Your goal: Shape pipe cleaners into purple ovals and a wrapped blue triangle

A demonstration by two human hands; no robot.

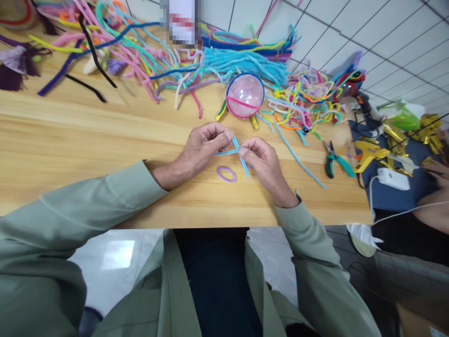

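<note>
Above the wooden table, my left hand [209, 143] and my right hand [259, 159] pinch one light-blue pipe cleaner [244, 167] between thumbs and fingers. The strip is bent, with one arm reaching left below my left fingers and another slanting down beside my right hand. A purple pipe-cleaner loop [227, 174], pointed at its ends, lies on the table just below my hands. A bit of purple also shows behind my right fingers; most of it is hidden. Beyond my hands sits a clear ball [245, 95] ringed in blue and pink.
Bundled blue pipe cleaners [245, 63] and many loose coloured ones cover the back. To the right are a single blue pipe cleaner [301, 161], teal-handled pliers [336, 161], a yellow glue gun [370, 154] and a white power strip [393, 179]. Another person's arm [435, 206] is at the right edge.
</note>
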